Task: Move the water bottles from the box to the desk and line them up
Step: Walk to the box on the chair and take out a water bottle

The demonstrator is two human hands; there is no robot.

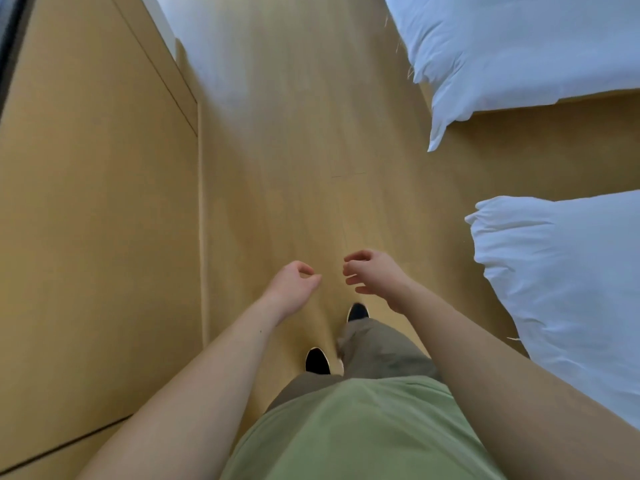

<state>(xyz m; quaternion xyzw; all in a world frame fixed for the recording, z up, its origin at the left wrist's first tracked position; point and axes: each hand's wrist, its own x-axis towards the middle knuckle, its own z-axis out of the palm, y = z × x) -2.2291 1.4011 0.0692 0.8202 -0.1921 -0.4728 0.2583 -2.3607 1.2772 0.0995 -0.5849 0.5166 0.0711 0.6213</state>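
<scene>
Green shirt (346,427) lowest; above it, left hand (292,289) and right hand (375,277) hang loosely curled, empty, over wooden floor (294,168); bottles unseen.

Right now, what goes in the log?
left hand: holds nothing | right hand: holds nothing | bottles, box, desk: not visible | white bedding: right

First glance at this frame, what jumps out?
Two bare forearms reach in from the bottom edge, the left hand and right hand hanging loosely curled and empty over a wooden floor. White bedding fills the upper right, with a second white heap along the right edge. No box, bottles or desk show; dark shoes stand below the hands.
</scene>
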